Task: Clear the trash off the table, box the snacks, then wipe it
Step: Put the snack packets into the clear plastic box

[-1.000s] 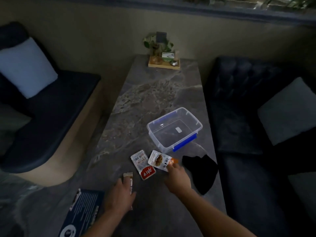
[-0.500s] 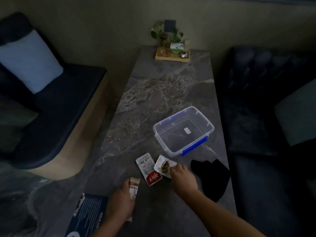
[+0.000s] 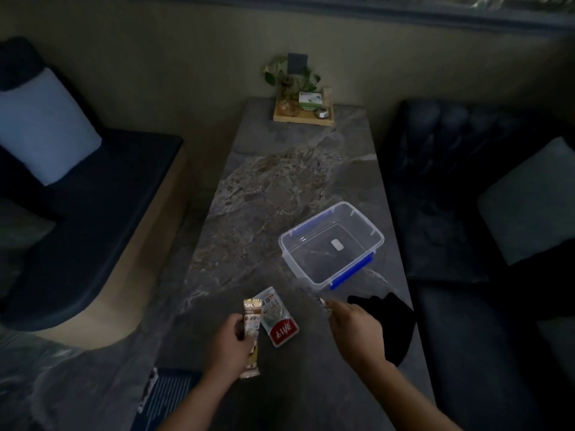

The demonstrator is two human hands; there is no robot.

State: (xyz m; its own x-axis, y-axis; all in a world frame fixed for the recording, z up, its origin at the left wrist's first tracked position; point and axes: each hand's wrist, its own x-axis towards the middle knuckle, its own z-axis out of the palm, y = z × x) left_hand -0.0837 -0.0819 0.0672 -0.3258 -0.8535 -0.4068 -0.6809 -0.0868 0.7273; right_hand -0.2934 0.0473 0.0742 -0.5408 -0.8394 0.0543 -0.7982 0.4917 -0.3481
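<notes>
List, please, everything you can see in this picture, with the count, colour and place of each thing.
table: one, grey marbled, centre
plastic box: one, clear with blue clips, open, on the table's right side
snack packet: one, pale with a red end, flat on the table by the left hand
snack bar: one, pale and brown, held in the left hand
black cloth: one, on the table's right edge, near the box
dark booklet: one, blue, near left edge of the table
wooden tray: one, far end, with a plant and small items
cushions: two, pale, one on each dark sofa
left hand: closed on the bar
right hand: closed on something small, hard to identify
</notes>
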